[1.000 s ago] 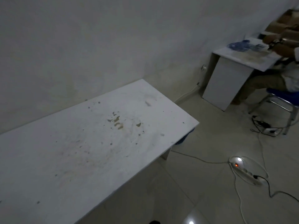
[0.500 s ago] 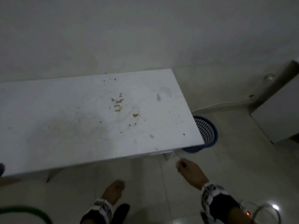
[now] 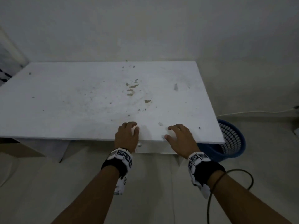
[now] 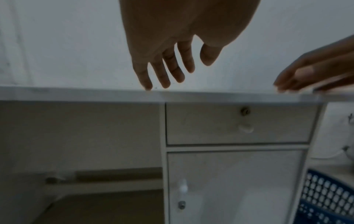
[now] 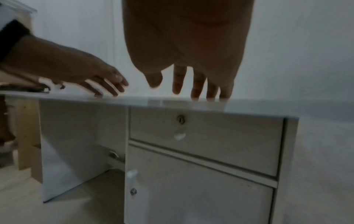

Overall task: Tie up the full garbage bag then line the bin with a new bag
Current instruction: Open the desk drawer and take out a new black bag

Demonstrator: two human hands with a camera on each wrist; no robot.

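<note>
Now, notes at the desk.
Left hand: left hand lies over the near edge of the tabletop, fingers loosely spread, tips touching the surface, holding nothing.
Right hand: right hand sits just beside the left one, fingers lightly curved onto the same edge, thumb out, also holding nothing.
Change: half a second ago both hands hung low in front of the desk; now both have come up onto the tabletop, and the head view has swung square to the desk.
Bin: blue mesh bin stands on the floor to the right of the right hand, partly under the tabletop's corner. No liner or garbage bag shows in it from any view.
Below hands: drawer with a lock and pale knob, cabinet door under it.
Meaning: likely a starting pose; no bag is in hand, so tying has not begun.
Next: probably reach right and down toward the bin.
</note>
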